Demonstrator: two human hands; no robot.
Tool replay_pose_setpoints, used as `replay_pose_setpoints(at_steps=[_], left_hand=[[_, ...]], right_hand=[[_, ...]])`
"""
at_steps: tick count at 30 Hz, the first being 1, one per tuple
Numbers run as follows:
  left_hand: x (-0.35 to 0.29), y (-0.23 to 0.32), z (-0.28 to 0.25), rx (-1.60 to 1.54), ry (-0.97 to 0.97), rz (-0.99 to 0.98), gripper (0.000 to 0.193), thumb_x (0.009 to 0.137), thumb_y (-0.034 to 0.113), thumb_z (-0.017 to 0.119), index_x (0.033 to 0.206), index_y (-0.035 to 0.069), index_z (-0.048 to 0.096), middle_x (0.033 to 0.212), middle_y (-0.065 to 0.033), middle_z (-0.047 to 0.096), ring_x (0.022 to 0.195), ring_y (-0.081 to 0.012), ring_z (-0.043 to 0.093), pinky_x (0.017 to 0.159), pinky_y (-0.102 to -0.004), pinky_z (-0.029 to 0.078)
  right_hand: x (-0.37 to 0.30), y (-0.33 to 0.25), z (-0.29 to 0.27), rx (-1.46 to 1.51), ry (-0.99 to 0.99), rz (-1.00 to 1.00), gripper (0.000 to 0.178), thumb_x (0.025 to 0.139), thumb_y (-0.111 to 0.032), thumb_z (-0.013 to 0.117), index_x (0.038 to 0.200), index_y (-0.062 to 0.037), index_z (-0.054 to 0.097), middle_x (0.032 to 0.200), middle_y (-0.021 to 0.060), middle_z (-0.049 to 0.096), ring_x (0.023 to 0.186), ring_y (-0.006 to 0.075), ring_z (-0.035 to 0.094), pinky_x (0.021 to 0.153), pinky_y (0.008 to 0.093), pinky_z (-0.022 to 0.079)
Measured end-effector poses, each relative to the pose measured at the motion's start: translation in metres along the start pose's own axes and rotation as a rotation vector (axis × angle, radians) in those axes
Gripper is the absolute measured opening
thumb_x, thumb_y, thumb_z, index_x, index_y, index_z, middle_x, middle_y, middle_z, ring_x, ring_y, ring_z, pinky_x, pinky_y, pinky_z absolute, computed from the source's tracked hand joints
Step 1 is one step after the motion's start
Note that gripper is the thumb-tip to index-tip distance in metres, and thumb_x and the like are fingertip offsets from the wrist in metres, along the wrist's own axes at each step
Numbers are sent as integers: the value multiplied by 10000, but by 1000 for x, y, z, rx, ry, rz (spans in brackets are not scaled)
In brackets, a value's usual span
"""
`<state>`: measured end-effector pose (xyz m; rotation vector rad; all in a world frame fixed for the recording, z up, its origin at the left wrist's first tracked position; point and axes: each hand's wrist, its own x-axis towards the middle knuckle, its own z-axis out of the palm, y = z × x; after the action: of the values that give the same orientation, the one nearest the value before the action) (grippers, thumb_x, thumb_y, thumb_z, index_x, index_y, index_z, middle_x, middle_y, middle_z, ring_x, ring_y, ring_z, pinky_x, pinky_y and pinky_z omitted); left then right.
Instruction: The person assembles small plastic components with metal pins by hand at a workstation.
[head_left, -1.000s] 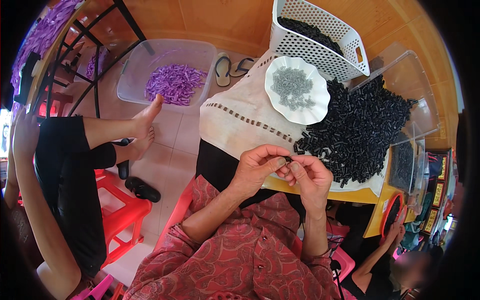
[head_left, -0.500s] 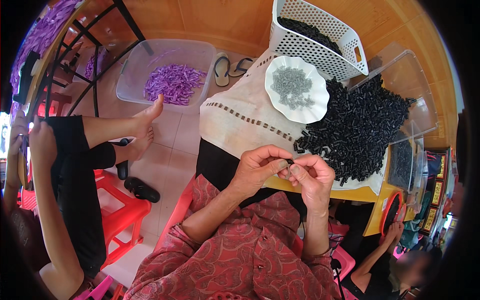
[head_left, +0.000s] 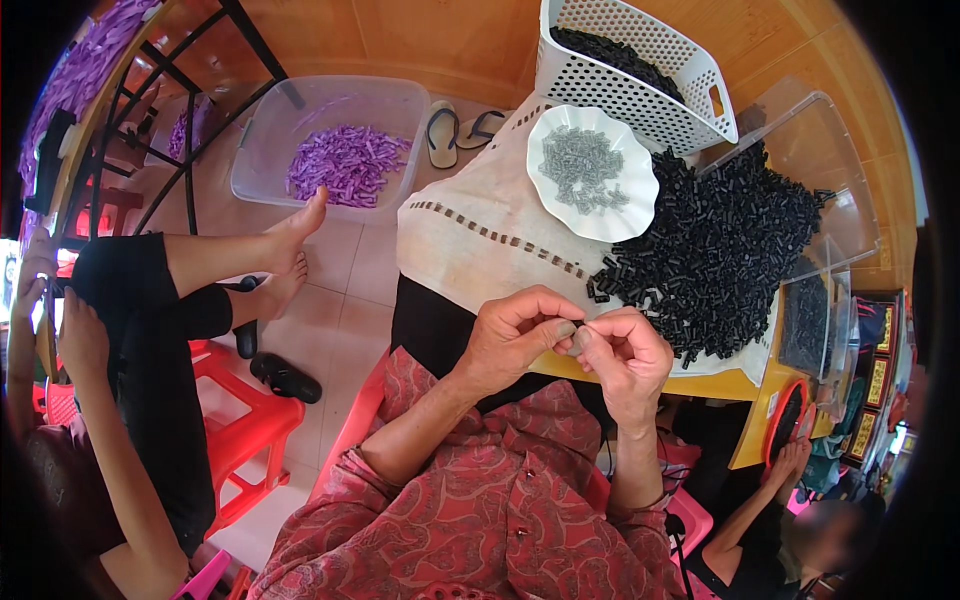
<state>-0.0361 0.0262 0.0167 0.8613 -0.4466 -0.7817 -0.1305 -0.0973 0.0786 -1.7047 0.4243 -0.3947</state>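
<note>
My left hand (head_left: 518,336) and my right hand (head_left: 628,362) meet thumb to thumb in front of the table's near edge. Both are closed in a pinch around a small black plastic piece, mostly covered by the fingertips. Beyond them, a big heap of short black tubular pieces (head_left: 700,260) spreads over a cream cloth (head_left: 480,255). A white scalloped plate (head_left: 632,222) beside the heap holds small clear plastic pieces (head_left: 580,168).
At the back stands a white perforated basket (head_left: 640,95) with black pieces inside. Clear plastic bins (head_left: 835,180) line the right. On the floor at left are a tub (head_left: 245,180) of purple pieces, slippers (head_left: 285,378) and a red stool (head_left: 255,420). Other people sit on both sides.
My fingertips have closed further over the small black piece, which shows less than before. At left, the other person's hands have shifted slightly.
</note>
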Motion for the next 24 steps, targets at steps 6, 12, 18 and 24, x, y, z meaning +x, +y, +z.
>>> replay_pose_setpoints(at_steps=[6,12,18,24], left_hand=[[0,-12,-2,-373,45,-131,147,897,-12,587,1031,-56,627,877,-79,640,763,-121,608,710,-242,511],[0,-7,-2,-202,23,-89,150,894,-9,592,1031,-58,624,877,-83,639,764,-125,609,713,-247,513],[-1,-3,-4,-102,-4,-49,127,882,-22,603,1002,-46,637,901,-85,628,774,-122,608,719,-249,512],[-1,4,-4,-2,-82,72,113,885,-25,600,987,-47,641,930,-99,618,763,-127,615,688,-247,516]], right_hand=[[3,1,-1,160,-13,106,43,857,49,622,890,33,600,837,73,631,656,85,605,572,206,508],[3,0,-3,131,-37,57,54,852,62,621,893,34,600,841,71,624,663,86,608,563,206,508],[2,-1,-4,13,-63,-23,71,829,75,644,876,41,604,827,66,607,644,81,610,531,195,501],[4,-14,-9,-13,-124,11,64,823,51,670,858,46,617,795,67,614,608,89,620,507,194,503]])
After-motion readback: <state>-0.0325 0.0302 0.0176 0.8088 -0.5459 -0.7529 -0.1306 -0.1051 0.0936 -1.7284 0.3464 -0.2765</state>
